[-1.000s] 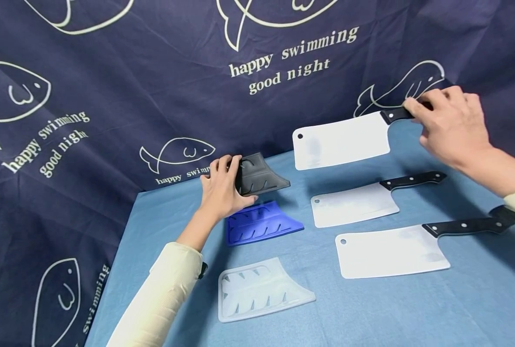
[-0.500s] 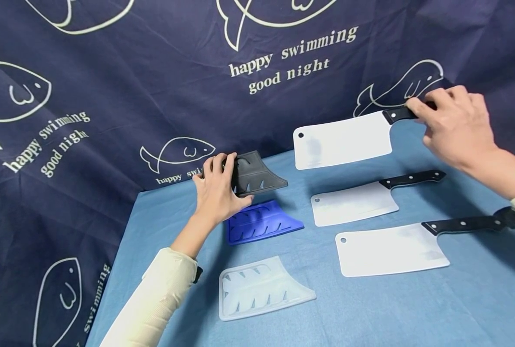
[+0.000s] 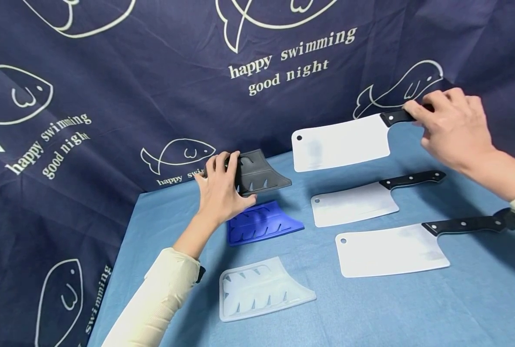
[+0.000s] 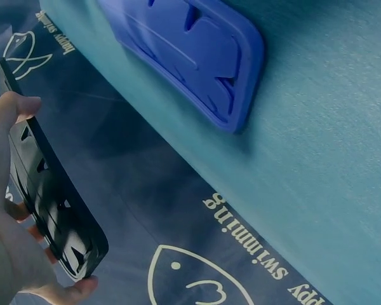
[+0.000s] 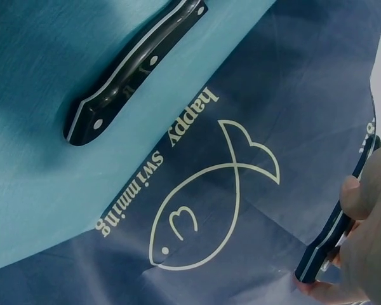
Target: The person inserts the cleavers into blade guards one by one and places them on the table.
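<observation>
Head view: holding dark sheath (image 3: 263, 176) in left grip (image 3: 221, 185), cleaver (image 3: 341, 143) at its two o'clock in right grip (image 3: 454, 126), apparently aligning, next likely needing level insertion.

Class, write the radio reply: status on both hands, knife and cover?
Left hand holding black cover. Right hand holding far knife by the handle. Nothing visible between knife and cover.

Sheaths (image 3: 263, 174) are black, blue and whitish, blades (image 3: 348, 145) white, backdrop (image 3: 123, 96) fish-printed navy.

Navy fabric backdrop (image 3: 153, 86), white fish outlines (image 3: 190, 153), "happy swimming good night" lettering (image 3: 319, 44), blue tabletop (image 3: 164, 219)
</observation>
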Demonstrator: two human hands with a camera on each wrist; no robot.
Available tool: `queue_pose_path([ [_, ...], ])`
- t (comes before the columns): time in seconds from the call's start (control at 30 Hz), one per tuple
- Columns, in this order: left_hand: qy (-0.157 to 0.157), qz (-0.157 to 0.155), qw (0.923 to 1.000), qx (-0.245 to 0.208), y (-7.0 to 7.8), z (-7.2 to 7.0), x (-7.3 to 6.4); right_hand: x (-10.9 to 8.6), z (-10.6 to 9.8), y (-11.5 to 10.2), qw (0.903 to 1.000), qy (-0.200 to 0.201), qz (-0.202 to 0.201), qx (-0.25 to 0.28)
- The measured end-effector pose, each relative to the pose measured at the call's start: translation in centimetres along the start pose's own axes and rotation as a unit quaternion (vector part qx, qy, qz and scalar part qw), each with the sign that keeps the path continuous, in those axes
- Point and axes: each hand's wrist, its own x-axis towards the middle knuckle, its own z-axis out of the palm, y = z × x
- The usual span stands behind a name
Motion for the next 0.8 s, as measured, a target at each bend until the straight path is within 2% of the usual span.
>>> queue_pose_path([
  [0.2, 0.007, 0.004, 1.0, 0.002, 0.4, -0.1, 0.3, 0.2, 0.0, -0.3, 0.9998, 0.017, -0.009, 0.008],
  [0.8, 0.018, 0.013, 0.9998, 0.001, 1.1, -0.8, 0.4, -0.1, 0.1, -0.6, 0.9999, -0.002, -0.008, 0.015],
])
